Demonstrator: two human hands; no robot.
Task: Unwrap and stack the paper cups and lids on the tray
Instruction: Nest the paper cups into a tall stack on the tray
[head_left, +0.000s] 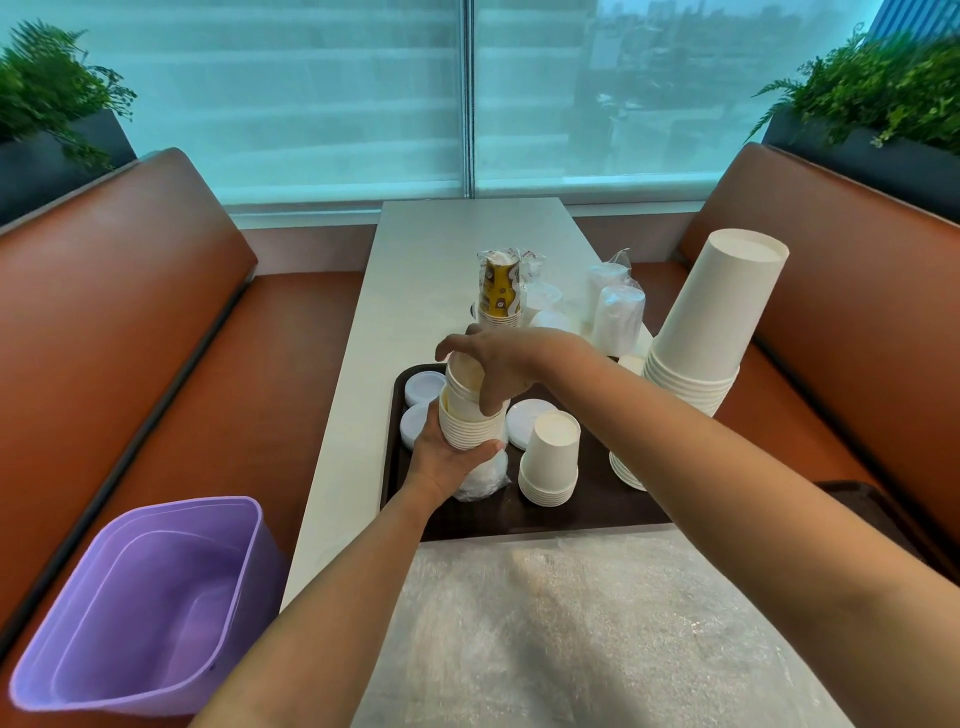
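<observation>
Centrally, over the dark tray (597, 512): left hand (441, 457) wrapped round the lower rims of a white cup stack (470, 415), fingers curled up its near side, crumpled clear wrapper (483, 480) bunched beneath. Right hand (498, 358) reaching down from above, fingers and thumb curled over the upper cups of that same stack, gripping them; stack tilted slightly left. Just right of it on the tray, a short stack of upturned white cups (550, 465), standing free. Flat white lids (423, 387) lying on the tray's left part, more lids (527, 421) between the two stacks. At the tray's right edge, a tall stack of large white cups (714, 327), upside down, leaning right. Beyond the tray, on the white table (415, 270), a wrapped sleeve of yellow printed cups (500, 291) upright, and wrapped clear lids (618, 312) beside it. Lower left, a purple bin (150, 608) on the brown bench (104, 291). Nearest, a sheet of clear plastic (597, 634) spread over the table.
</observation>
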